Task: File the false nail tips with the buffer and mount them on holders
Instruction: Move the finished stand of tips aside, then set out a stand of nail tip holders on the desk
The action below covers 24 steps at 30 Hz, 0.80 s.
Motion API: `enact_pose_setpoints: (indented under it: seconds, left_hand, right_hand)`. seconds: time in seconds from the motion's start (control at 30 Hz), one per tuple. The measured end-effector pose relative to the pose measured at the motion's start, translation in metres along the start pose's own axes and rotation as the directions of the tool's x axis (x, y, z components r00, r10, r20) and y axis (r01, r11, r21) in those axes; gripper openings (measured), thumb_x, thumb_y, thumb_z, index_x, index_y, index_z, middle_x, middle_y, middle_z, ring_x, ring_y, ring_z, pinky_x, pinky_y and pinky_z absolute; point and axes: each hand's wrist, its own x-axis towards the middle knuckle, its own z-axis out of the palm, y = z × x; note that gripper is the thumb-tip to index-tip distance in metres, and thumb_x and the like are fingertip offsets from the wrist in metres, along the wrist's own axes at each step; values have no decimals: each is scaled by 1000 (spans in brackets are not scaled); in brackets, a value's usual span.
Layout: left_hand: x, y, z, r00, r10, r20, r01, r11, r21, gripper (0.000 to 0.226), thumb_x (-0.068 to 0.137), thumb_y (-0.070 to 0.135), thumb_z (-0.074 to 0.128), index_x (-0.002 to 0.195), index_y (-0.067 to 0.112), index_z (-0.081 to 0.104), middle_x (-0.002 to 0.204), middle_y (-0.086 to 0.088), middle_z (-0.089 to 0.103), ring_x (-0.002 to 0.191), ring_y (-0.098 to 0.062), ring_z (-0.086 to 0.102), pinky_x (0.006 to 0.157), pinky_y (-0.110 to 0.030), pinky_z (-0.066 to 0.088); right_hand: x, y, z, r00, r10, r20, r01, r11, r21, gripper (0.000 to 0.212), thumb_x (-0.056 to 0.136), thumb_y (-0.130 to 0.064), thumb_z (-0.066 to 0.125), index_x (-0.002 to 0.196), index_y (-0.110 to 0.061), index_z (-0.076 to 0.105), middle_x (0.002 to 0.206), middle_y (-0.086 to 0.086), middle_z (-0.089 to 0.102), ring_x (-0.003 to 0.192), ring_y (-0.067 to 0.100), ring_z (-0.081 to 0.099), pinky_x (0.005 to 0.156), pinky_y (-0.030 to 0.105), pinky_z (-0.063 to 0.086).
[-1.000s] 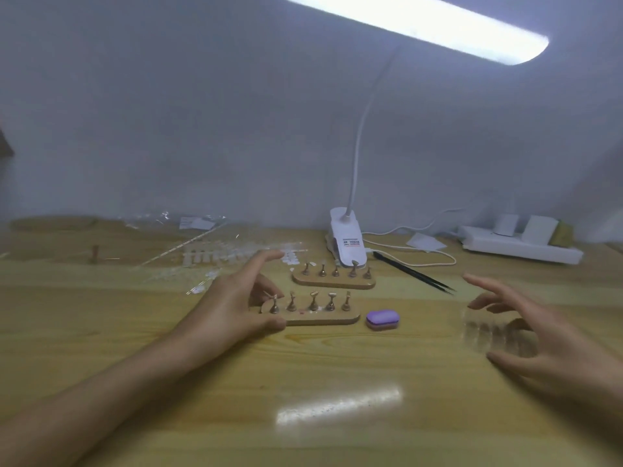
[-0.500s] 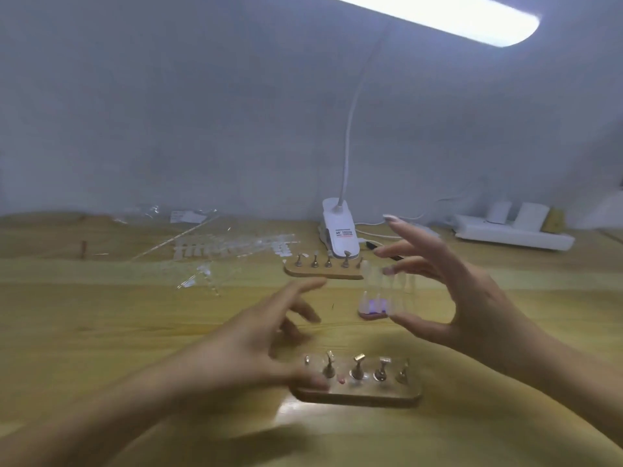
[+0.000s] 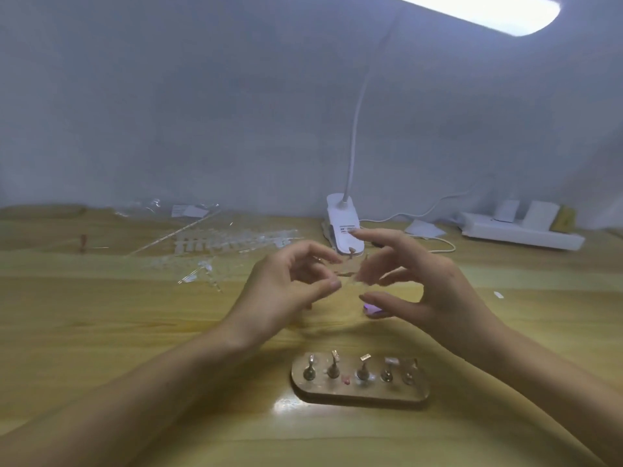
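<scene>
Both hands are hovering above the wooden table (image 3: 135,332), close together but not touching, with the palms turned toward each other. The left hand (image 3: 286,291) is curling its fingers, its thumb tip reaching into the gap. The right hand (image 3: 424,281) is spreading its fingers, the forefinger pointing far and left and the thumb lying lower. A faint clear piece (image 3: 347,278) is showing between the fingertips. It is too blurred to name, and I cannot tell whether either hand is pinching it or only meeting it.

The purple buffer (image 3: 371,310) is lying on the table just beneath the right thumb, mostly hidden by it. Nearer the viewer, a wooden holder base (image 3: 360,394) is sitting flat, well apart from the hands. It is carrying five metal stands (image 3: 363,370) in a row, with a small pink blob (image 3: 345,379) on its top between the second and third.

Strips of clear nail tips (image 3: 229,241) are lying scattered at the far left, beside a crumpled plastic bag (image 3: 188,210). A white clip lamp (image 3: 344,227) is standing at the far edge behind the hands, and its lit head (image 3: 488,11) is glowing at the top right. A white power strip (image 3: 519,234) is lying at the far right, and one loose tip (image 3: 498,294) is resting on the table to the right of the right hand.
</scene>
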Motion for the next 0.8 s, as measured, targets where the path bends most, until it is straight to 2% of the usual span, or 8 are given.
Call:
enact_pose_setpoints:
  seconds: [0.1, 0.23, 0.33, 0.4, 0.47, 0.53, 0.67, 0.8]
  left_hand:
    - [2, 8, -1, 987, 138, -78, -132, 988, 85, 30, 79, 20, 79, 105, 29, 67, 82, 7, 71, 81, -1, 67, 68, -11, 47]
    - [1, 16, 5, 967, 251, -45, -245, 964, 107, 53, 77, 18, 81, 122, 28, 55, 91, 8, 70, 87, -9, 68, 75, -26, 55]
    - [-2, 10, 6, 960, 273, -68, -257, 948, 186, 59, 71, 30, 83, 123, 31, 54, 101, 15, 66, 96, -5, 62, 76, -12, 45]
    - [-5, 2, 3, 953, 293, -80, -260, 923, 285, 37, 73, 29, 82, 106, 30, 64, 98, 19, 66, 94, 0, 59, 76, -4, 38]
    - [-8, -5, 0, 959, 262, -109, -224, 935, 276, 13, 77, 26, 79, 85, 29, 70, 90, 18, 69, 87, 0, 59, 73, -3, 37]
    - [-8, -9, -2, 968, 213, -135, -179, 958, 226, 8, 78, 28, 78, 78, 30, 71, 87, 17, 71, 80, -1, 60, 69, -3, 38]
    - [-7, -11, -3, 976, 170, -134, -144, 972, 184, 10, 78, 25, 79, 79, 31, 71, 89, 15, 71, 75, -1, 60, 61, -3, 38]
    - [-8, -12, -3, 978, 181, -106, -154, 963, 220, 15, 78, 19, 79, 83, 29, 70, 91, 14, 69, 75, -1, 59, 60, -4, 37]
  right_hand:
    - [4, -3, 3, 988, 157, -6, -155, 979, 131, 58, 81, -8, 79, 129, -30, 54, 81, -2, 71, 76, 14, 68, 58, 17, 52]
    - [6, -2, 7, 957, 286, 45, -288, 925, 249, 21, 84, -8, 76, 98, -20, 66, 74, 3, 73, 65, 24, 71, 46, 23, 50]
    - [1, 1, 9, 928, 372, 10, -349, 861, 369, 10, 86, -6, 74, 83, -13, 67, 75, 7, 74, 65, 25, 74, 46, 23, 50]
    - [-4, 2, 8, 896, 444, -12, -389, 797, 461, 12, 87, -8, 73, 80, -16, 67, 79, 9, 75, 70, 26, 75, 47, 19, 50]
    - [-8, 3, 10, 868, 497, 16, -436, 745, 505, 12, 89, -10, 71, 81, -18, 65, 83, 9, 76, 73, 25, 76, 47, 19, 49]
    - [-13, 4, 14, 847, 525, 79, -484, 704, 519, 9, 89, -11, 70, 88, -14, 62, 85, 10, 77, 74, 23, 75, 46, 21, 51]
    - [-17, 4, 17, 845, 514, 148, -509, 688, 517, 16, 88, -7, 70, 102, -10, 63, 84, 13, 76, 74, 25, 75, 46, 23, 51]
    - [-18, 5, 18, 847, 500, 180, -518, 702, 488, 14, 89, -3, 67, 102, -7, 63, 82, 14, 76, 72, 21, 74, 47, 22, 52]
